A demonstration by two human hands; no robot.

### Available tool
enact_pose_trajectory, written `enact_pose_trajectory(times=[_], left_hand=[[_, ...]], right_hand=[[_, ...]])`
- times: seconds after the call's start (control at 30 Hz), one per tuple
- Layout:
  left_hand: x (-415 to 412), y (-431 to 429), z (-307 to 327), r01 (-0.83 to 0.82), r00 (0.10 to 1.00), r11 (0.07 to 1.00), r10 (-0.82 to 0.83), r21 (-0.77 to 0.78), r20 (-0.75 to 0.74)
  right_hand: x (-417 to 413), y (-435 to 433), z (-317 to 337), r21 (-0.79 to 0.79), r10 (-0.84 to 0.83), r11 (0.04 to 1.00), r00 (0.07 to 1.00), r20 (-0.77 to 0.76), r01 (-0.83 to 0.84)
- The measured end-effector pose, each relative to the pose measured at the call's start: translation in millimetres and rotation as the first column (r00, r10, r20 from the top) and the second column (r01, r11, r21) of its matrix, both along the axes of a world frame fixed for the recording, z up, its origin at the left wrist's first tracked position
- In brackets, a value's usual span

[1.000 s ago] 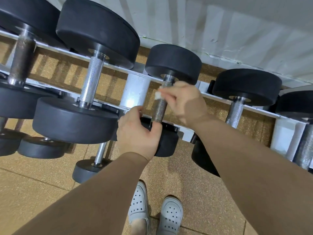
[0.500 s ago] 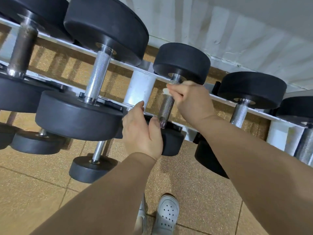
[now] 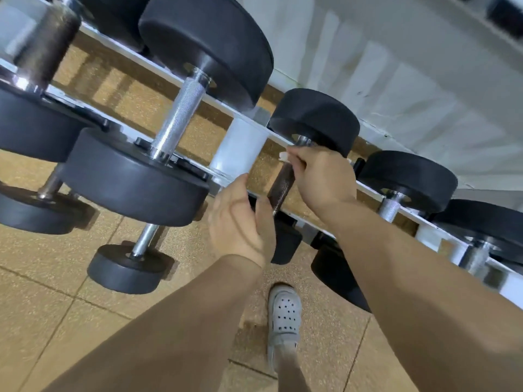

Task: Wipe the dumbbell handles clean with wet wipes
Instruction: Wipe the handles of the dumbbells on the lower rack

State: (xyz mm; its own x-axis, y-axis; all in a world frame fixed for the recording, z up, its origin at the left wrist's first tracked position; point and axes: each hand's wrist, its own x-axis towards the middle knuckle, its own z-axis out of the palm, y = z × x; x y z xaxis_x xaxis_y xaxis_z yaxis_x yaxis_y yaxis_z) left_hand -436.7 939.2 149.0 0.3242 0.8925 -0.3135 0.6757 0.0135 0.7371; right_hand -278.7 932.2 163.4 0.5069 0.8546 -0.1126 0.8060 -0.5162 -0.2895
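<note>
- Tan floor tiles [image 3: 56,321] fill the lower frame, and a white rack [image 3: 240,145] crosses from upper left to lower right.
- At centre, a dumbbell [image 3: 317,120] lies on the rack, its dark handle [image 3: 283,183] between both hands.
- Right hand [image 3: 322,176] pinches a white wipe [image 3: 283,157] at the handle's upper end.
- Left hand [image 3: 240,219] curls around the dumbbell's lower head, thumb beside the handle.
- One grey shoe [image 3: 284,312] stands below.

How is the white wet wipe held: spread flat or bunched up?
Bunched: the white wet wipe shows only as a small crumpled tuft from the right hand, pinched round the dark knurled dumbbell handle.
</note>
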Motion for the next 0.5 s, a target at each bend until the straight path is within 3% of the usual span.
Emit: enact_pose_trajectory(times=[0.07, 0.17, 0.23, 0.3, 0.4, 0.5], left_hand=[[-2, -2, 0, -0.024, 0.999, 1.000, 0.024, -0.006, 0.043], [-3, -3, -4, -0.048, 0.997, 0.998, 0.046, 0.041, 0.058], [-2, -3, -4, -0.047, 0.996, 0.997, 0.042, 0.061, 0.073], [-1, -1, -1, -0.039, 0.996, 0.999, 0.036, 0.037, 0.079], [-4, -1, 1, -0.030, 0.998, 0.998, 0.032, -0.050, 0.055], [-13, -6, -2, -0.029, 0.994, 0.997, 0.036, -0.065, 0.108]], right_hand=[[-6, -9, 0, -0.006, 0.023, 1.000, 0.997, -0.080, -0.024], [-20, -29, 1, -0.035, 0.269, 0.959, 0.944, -0.192, -0.281], [-19, -33, 4, -0.094, 0.391, 0.906, 0.900, -0.190, -0.414], [-9, -22, 2, -0.117, 0.385, 0.911, 0.917, -0.108, -0.396], [10, 2, 3, -0.065, 0.180, 0.982, 0.983, 0.034, -0.178], [10, 6, 3, -0.056, 0.128, 0.991, 0.991, 0.050, -0.125]])
